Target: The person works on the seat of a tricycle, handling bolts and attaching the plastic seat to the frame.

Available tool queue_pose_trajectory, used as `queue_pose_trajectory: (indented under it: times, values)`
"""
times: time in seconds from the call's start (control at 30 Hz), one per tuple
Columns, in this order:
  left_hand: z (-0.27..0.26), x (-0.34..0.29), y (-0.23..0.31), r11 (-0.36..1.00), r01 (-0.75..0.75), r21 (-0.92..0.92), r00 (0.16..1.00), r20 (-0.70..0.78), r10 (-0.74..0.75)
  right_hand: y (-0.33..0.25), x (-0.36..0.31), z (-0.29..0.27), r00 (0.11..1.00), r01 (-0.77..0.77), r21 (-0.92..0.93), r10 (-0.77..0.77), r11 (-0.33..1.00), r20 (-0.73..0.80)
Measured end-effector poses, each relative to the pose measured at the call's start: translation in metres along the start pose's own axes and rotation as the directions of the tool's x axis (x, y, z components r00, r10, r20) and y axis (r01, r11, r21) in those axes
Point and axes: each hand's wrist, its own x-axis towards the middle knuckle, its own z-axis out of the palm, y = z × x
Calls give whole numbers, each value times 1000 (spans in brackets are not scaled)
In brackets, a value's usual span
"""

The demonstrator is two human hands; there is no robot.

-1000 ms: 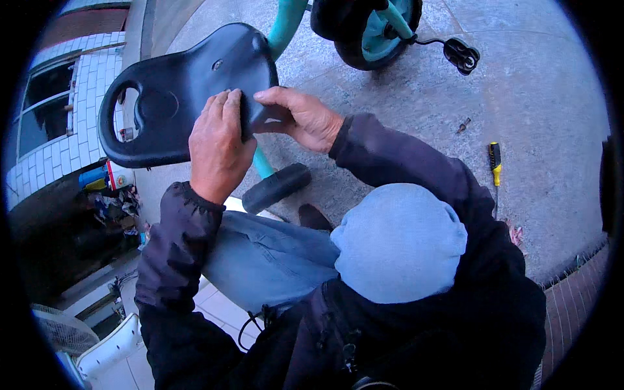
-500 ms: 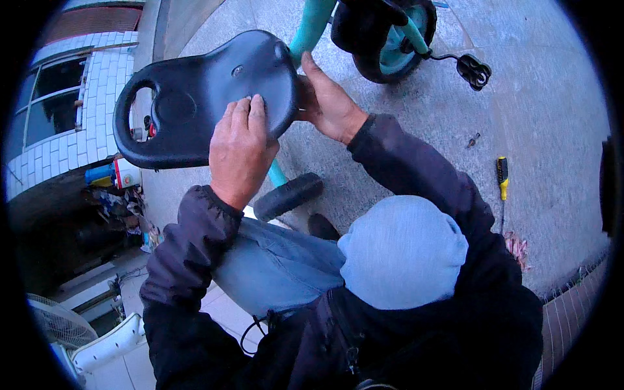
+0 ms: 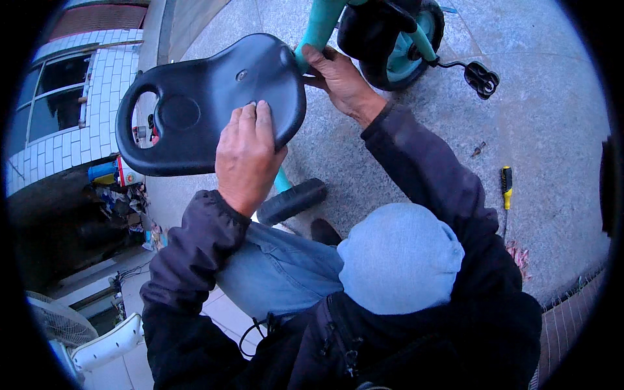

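A black plastic tricycle seat [image 3: 195, 97] with a loop handle at its left end is held up in front of me. My left hand [image 3: 247, 156] grips its near edge, fingers spread over the top. My right hand [image 3: 338, 78] is closed around the seat's narrow right end, right against the teal frame tube [image 3: 322, 23]. What the right fingers touch under the seat is hidden.
The tricycle's black front wheel [image 3: 390, 39] with a pedal [image 3: 482, 78] stands on the grey pavement, and a small black rear wheel [image 3: 292, 200] lies below the seat. A yellow-handled screwdriver [image 3: 506, 185] and a screw [image 3: 478, 149] lie to the right. My knee [image 3: 400, 257] is bent below.
The seat and both hands have moved up and away from me toward the teal frame. My right hand has slid from the seat's side to its narrow end.
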Motion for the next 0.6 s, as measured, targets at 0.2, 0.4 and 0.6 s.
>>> queue_pose_trajectory:
  times: [0.2, 0.4, 0.6]
  values:
    - [4, 15, 11, 997, 77, 14, 997, -16, -77, 1, 1, 12, 994, 31, -5, -31, 1000, -103]
    - [19, 0, 1, 1000, 24, 14, 998, -63, -23, 2, -12, -10, 1000, -14, -168, 18, 986, 24]
    - [12, 2, -1, 994, 24, 106, 998, -58, -18, -30, -138, -37, 941, -327, -459, 328, 826, -82]
